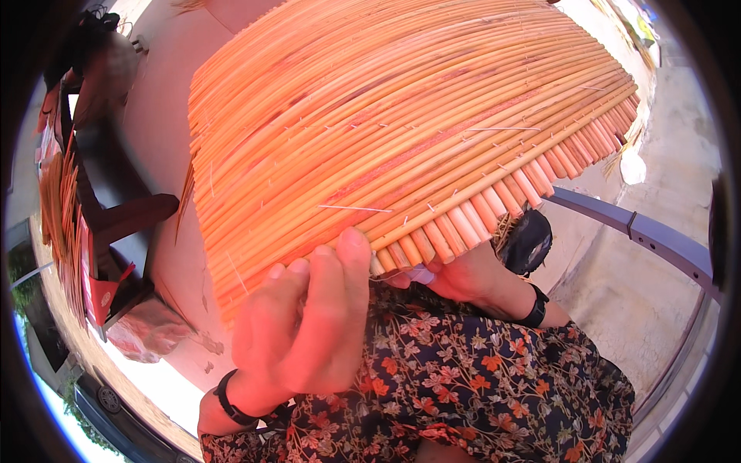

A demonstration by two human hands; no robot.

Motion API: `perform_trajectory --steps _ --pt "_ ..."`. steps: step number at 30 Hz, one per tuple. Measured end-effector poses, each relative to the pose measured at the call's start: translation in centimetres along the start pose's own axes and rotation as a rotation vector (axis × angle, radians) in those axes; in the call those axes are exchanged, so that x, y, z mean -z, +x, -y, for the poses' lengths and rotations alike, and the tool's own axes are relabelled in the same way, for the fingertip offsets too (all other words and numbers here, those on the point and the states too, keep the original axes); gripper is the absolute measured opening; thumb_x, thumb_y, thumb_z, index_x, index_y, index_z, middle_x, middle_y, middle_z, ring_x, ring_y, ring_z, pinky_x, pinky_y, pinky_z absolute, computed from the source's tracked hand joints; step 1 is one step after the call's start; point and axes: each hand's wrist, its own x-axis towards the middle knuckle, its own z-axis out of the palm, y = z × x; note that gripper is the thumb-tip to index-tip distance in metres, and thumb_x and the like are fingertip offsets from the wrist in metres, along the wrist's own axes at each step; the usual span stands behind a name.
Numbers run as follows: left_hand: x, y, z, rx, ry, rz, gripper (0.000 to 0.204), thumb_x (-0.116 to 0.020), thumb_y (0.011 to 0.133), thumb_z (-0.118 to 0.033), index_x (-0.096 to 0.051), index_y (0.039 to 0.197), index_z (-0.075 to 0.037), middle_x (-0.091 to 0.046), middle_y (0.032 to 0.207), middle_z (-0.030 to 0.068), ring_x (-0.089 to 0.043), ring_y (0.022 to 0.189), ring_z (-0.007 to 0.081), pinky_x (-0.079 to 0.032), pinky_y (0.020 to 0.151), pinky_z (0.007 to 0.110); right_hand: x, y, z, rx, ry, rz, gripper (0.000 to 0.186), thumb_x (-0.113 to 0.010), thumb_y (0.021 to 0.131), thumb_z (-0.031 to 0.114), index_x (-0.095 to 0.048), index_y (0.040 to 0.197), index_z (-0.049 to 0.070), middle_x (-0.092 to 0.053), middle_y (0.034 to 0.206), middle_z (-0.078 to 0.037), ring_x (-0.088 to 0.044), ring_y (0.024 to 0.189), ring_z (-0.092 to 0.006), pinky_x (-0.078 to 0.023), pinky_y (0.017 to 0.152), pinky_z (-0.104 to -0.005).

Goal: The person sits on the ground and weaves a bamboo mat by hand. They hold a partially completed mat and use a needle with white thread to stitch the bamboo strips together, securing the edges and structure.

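A large mat of orange-tan reeds (401,123), laid side by side and stitched with white thread, slopes up and away over my lap. Along its near right edge, a row of short cut reed pieces (471,220) pokes out from under a long reed. My left hand (305,316) grips the mat's near corner, fingertips pressed on top; its thumb is hidden. Just right of it, my right hand (475,278) reaches under the edge with its fingers drawn together. The mat hides most of those fingers, and what they hold cannot be made out.
A dark wooden chair (135,216) stands at left, beside a bundle of loose reeds (62,220) and a clear plastic bag (150,328). Another person (96,73) is at far left. A grey metal bar (641,231) runs along the right, near a round black object (529,243).
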Motion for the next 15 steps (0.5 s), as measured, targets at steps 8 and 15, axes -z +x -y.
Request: perform_trajectory --steps 8,15 --pt "-1.8 -0.2 -0.3 0.048 -0.07 -0.021 0.025 -0.069 0.082 -0.009 -0.078 0.105 -0.006 -0.067 0.094 0.0014 -0.055 0.074 0.0147 -0.05 0.063 0.025 1.0 1.0 -0.4 -0.022 0.18 0.043 0.03 -0.055 0.102 0.019 -0.054 0.13 0.006 -0.066 0.112 -0.013 -0.065 0.093 -0.0228 -0.053 0.07 -0.036" --pt "-1.7 -0.8 -0.8 0.039 -0.056 0.02 0.024 -0.069 0.085 -0.012 -0.077 0.106 -0.005 -0.068 0.094 0.0018 -0.055 0.074 0.0149 -0.048 0.062 0.026 1.1 1.7 -0.3 -0.08 0.391 0.178 0.042 -0.055 0.1 0.033 -0.055 0.131 0.005 -0.066 0.113 -0.013 -0.064 0.096 -0.0252 -0.053 0.077 -0.0407"
